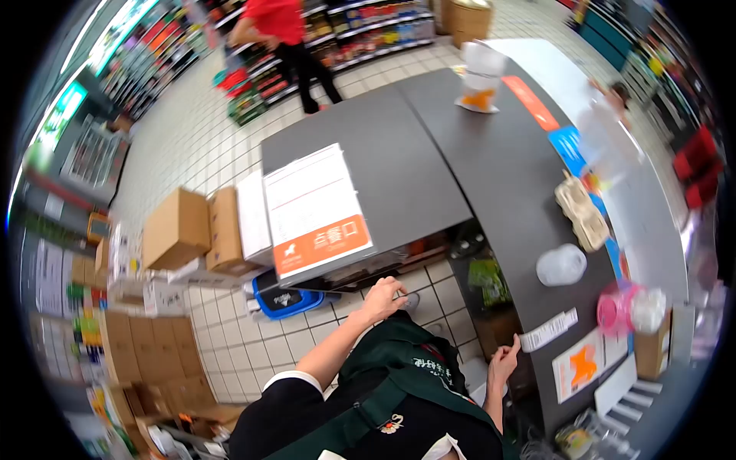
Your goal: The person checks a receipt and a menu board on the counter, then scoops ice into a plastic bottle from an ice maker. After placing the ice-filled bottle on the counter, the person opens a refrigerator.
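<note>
My left hand (382,299) is held over the tiled floor in front of my dark green apron (402,360). Its fingers are loosely bent and apart, with nothing visible in them. By the edge of the dark grey counter (502,207), my right hand (502,364) has its fingers curled. Its fingertips meet the near end of a printed white paper slip (549,330), which reaches out over the counter. Beyond the slip stand a translucent plastic container (561,265) and a pink plastic container (615,308). A white sheet with an orange print (586,366) lies close by.
A cardboard egg-carton-like tray (581,211) and a white-and-orange packet (481,77) rest on the counter. A large white-and-orange sign (314,211) lies on the left section. Below are a blue-rimmed bin (287,299) and cardboard boxes (176,230). A person in red (284,31) stands beyond.
</note>
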Demonstrator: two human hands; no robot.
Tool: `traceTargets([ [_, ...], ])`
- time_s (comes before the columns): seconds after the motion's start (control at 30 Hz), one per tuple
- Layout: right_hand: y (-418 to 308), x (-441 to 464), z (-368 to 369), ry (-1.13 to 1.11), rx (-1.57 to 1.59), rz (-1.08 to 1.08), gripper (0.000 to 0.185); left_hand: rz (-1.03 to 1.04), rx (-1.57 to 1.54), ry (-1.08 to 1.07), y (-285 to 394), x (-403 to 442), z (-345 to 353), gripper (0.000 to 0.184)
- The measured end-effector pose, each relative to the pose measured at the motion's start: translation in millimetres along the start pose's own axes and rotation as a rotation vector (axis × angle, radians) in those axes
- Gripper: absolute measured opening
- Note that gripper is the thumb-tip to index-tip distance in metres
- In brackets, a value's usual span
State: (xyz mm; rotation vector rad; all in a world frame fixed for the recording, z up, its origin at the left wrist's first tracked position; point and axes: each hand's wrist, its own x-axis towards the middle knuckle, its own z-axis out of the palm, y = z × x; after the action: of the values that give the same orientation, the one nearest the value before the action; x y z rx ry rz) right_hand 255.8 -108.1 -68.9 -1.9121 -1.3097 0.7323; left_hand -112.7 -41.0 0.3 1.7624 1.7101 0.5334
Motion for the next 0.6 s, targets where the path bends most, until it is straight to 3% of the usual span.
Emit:
traceTargets([
  [0.07, -5, 7, 4, -0.104, 0.000, 0.000, 0.048, -0.051, -0.013, 0.065, -7, -2, -11, 0.020],
  [0.17, -13, 20, 18, -0.211, -0.131, -0.289, 0.038, -0.069, 0.012, 0.206, -22, -7, -28, 0.021],
  [0.27, -22, 27, 30, -0.331, -0.180, -0.331, 0.029, -0.150, 0.083, 0.389, -45, -8, -43, 0.028],
  [0.33, -16, 30, 47, -0.461, -0.093, 0.000, 0.025, -0.191, 0.094, 0.419, -61, -10, -57, 0.030],
  [0.37, -8, 29, 58, -0.473, -0.102, -0.007, 0.025, -0.219, 0.111, 0.447, -69, -10, -66, 0.032],
  [0.43, 5, 26, 78, -0.567, 0.034, 0.271, 0.021, -0.277, 0.085, 0.441, -86, -11, -81, 0.034],
  [0.53, 2, 14, 93, -0.655, 0.083, 0.287, 0.017, -0.323, 0.127, 0.473, -111, -13, -95, 0.039],
  [0.6, 66, 14, 117, -0.661, 0.136, 0.406, 0.017, -0.342, 0.147, 0.483, -123, -13, -100, 0.040],
])
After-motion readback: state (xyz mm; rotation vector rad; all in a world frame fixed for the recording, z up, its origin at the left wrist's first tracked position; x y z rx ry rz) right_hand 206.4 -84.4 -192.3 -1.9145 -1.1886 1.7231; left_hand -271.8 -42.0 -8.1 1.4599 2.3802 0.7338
